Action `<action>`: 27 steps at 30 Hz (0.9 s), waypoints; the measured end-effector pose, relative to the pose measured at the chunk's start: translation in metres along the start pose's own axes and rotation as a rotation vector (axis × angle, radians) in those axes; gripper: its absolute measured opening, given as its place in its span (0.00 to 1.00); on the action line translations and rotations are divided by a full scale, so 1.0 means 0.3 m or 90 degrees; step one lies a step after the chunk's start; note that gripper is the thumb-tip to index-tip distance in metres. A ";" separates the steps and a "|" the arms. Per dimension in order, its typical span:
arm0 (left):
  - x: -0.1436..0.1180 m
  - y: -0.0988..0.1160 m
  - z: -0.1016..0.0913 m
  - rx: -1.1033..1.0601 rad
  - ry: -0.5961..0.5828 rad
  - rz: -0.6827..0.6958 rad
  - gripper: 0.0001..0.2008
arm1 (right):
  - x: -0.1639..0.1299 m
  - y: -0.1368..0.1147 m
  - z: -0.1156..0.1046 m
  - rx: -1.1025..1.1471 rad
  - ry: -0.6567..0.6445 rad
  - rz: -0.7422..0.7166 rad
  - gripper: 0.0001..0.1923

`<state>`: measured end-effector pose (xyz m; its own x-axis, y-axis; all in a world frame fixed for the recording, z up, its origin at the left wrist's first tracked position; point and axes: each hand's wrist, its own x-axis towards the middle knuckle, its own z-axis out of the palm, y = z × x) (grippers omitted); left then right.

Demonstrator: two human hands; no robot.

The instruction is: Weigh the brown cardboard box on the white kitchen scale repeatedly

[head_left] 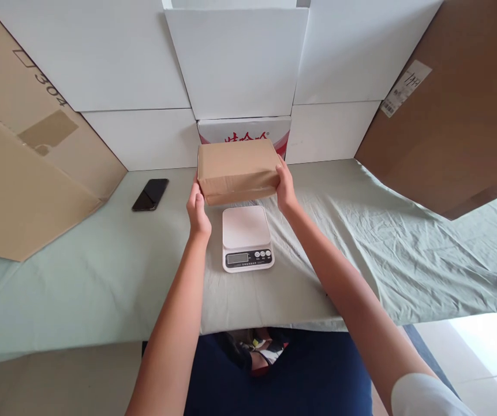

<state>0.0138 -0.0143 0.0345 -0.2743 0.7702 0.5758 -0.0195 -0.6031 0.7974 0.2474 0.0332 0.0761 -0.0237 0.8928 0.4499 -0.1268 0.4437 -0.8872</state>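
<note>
A closed brown cardboard box is held up between both hands, above and behind a white digital kitchen scale. My left hand grips the box's left end, with its thumb at the near corner and the other fingers mostly hidden. At the right end, my right hand clasps the box, thumb on the near side. The scale's platform has nothing on it, and its display looks blank. Its buttons face me.
On the left lies a black phone. Large cardboard panels flank the table, one left and one right. White panels and a box with red lettering stand at the back. A pale green cloth covers the table.
</note>
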 end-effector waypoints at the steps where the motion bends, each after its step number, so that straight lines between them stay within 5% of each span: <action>1: -0.008 0.019 -0.003 0.001 -0.003 0.024 0.37 | -0.006 -0.021 -0.003 0.014 -0.006 0.000 0.35; 6: -0.104 0.124 -0.020 -0.015 -0.026 0.022 0.38 | -0.134 -0.094 -0.025 0.006 -0.001 0.036 0.35; 13: -0.283 0.225 -0.028 -0.052 -0.088 -0.066 0.40 | -0.373 -0.086 -0.079 0.005 0.083 0.068 0.36; 27: -0.338 0.253 -0.020 -0.011 0.000 -0.093 0.37 | -0.428 -0.079 -0.053 -0.004 0.080 0.043 0.34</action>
<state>0.0344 -0.1393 0.0355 -0.2678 0.8498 0.4540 -0.0751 -0.4882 0.8695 0.2692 -0.0909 0.0377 0.0927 0.9234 0.3726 -0.1224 0.3819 -0.9161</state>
